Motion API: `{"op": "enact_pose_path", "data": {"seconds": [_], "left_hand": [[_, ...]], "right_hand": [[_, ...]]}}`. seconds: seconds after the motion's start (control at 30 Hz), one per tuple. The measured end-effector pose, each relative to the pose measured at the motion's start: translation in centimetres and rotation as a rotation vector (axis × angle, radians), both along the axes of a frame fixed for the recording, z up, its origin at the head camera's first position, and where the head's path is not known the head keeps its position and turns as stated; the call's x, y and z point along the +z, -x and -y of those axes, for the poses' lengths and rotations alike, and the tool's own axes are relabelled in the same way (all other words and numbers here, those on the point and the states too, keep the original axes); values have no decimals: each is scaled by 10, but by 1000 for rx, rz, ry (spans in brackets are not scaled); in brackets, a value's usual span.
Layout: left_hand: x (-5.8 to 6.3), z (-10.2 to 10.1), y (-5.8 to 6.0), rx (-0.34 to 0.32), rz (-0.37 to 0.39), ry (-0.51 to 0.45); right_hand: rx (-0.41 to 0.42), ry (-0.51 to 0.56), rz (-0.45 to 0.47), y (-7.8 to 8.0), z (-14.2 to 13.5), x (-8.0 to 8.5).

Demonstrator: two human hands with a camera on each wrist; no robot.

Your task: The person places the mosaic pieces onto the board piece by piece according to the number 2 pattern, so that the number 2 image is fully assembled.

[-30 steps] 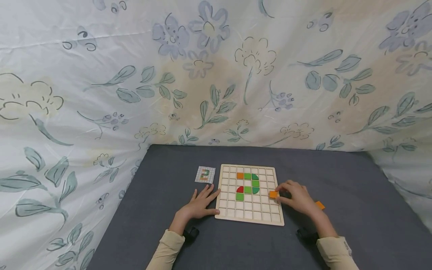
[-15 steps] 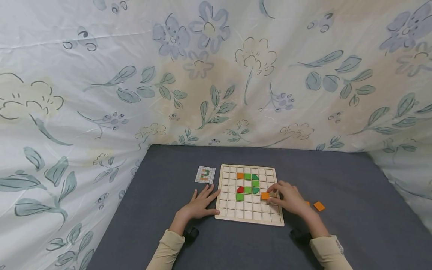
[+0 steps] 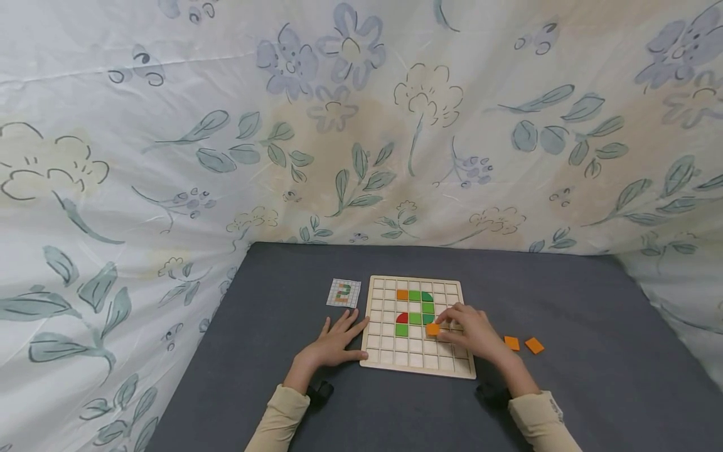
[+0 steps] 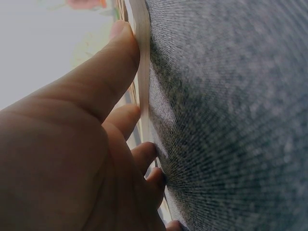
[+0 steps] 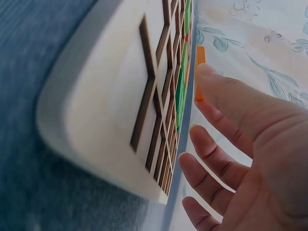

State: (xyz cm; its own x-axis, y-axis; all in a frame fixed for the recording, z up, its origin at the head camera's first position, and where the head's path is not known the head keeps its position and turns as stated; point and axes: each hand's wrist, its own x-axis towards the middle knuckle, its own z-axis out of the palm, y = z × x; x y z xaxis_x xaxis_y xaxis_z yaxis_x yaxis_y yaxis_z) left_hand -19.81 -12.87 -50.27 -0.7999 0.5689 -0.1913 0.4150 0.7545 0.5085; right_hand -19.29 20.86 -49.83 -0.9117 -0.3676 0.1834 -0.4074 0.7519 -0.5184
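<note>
A wooden grid board [image 3: 390, 359] lies on the dark cloth. My left hand [image 3: 332, 345] rests at its left edge with fingers spread, thumb and fingertips touching the rim. Thumb and fingers of my right hand [image 3: 473, 331] pinch an orange square tile [image 3: 432, 329] over the board, right of its centre. In the right wrist view that tile [image 5: 199, 72] is seen edge-on, above the grid surface. Set in the grid are an orange square [image 3: 402, 294], several green squares [image 3: 415, 318], two dark green rounded tiles [image 3: 427, 295] and a red rounded tile [image 3: 402, 317].
Left of the board's upper corner lies a small card [image 3: 343, 292] printed with a coloured grid figure. Two loose orange tiles [image 3: 511, 343] lie on the cloth [image 3: 587, 326] to the right. A floral curtain [image 3: 361, 157] hangs behind and along the left side.
My right hand has moved left over the board, carrying the orange tile from the right edge toward the coloured tiles. Both loose orange tiles are now uncovered. The left hand stays put.
</note>
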Motion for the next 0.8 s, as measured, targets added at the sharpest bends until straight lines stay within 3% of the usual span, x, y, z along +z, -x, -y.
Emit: {"op": "enact_pose_path", "data": {"seconds": [0.8], "left_hand": [[1, -1, 0, 1, 0, 6]], "right_hand": [[63, -13, -69, -2, 35, 0]]}}
